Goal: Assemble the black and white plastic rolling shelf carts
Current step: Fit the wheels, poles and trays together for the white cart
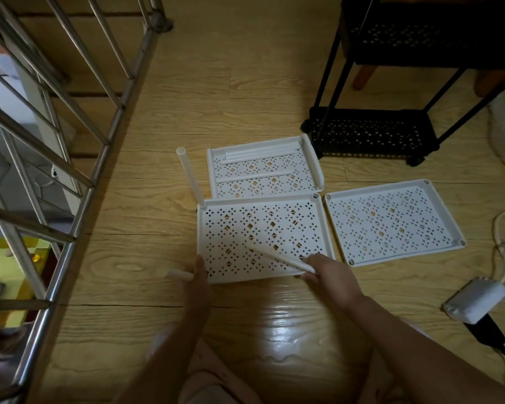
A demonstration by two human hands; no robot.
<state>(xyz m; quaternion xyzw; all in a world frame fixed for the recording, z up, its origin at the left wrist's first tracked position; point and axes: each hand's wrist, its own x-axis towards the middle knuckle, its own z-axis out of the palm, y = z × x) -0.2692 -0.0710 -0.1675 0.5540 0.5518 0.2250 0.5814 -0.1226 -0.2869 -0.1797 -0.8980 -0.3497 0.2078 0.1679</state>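
Left hand (198, 274) gripping white tube (179, 274) just beside near-left corner of white tray (260, 201) lying on floor (245, 97). Right hand (331, 274) gripping second tube (277, 257), slanting over tray's near-right corner.

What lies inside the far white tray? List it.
Loose white tubes lie in the far white tray: a bundle along its far edge, one across the middle. The nearer tray covers its near edge.
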